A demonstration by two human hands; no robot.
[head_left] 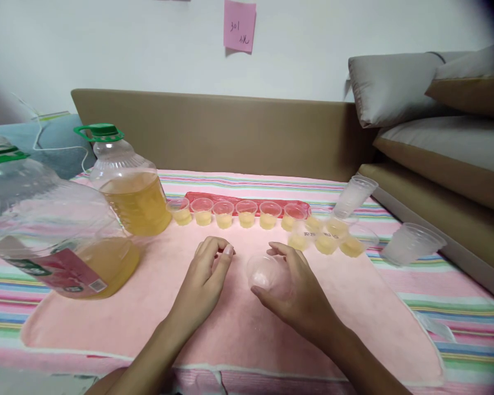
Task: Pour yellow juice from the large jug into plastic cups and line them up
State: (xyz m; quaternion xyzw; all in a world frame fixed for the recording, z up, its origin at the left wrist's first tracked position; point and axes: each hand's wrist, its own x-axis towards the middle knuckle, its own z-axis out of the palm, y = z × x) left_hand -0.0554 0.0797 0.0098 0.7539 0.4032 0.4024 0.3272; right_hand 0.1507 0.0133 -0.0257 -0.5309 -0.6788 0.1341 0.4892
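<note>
My right hand point(294, 288) curves round a clear, shiny round piece, which looks like a stack of plastic lids point(267, 274), low over the pink mat point(148, 323). My left hand point(208, 269) is apart from it on the left, its fingers curled and the thumb close to the index fingertip. Anything in that pinch is too small or hidden to make out. Beyond both hands stands a row of clear plastic cups point(246, 214) with a little yellow liquid in each. At the row's right end, clear lids point(325, 230) with print lie over several cups.
Two large bottles of yellow liquid, a near one point(107, 263) and a far one point(135, 203), stand at left. A red plastic packet point(247, 202) lies behind the cups. Stacked spare cups point(354, 196) and another stack point(411, 244) are at right, near folded cushions point(444, 148).
</note>
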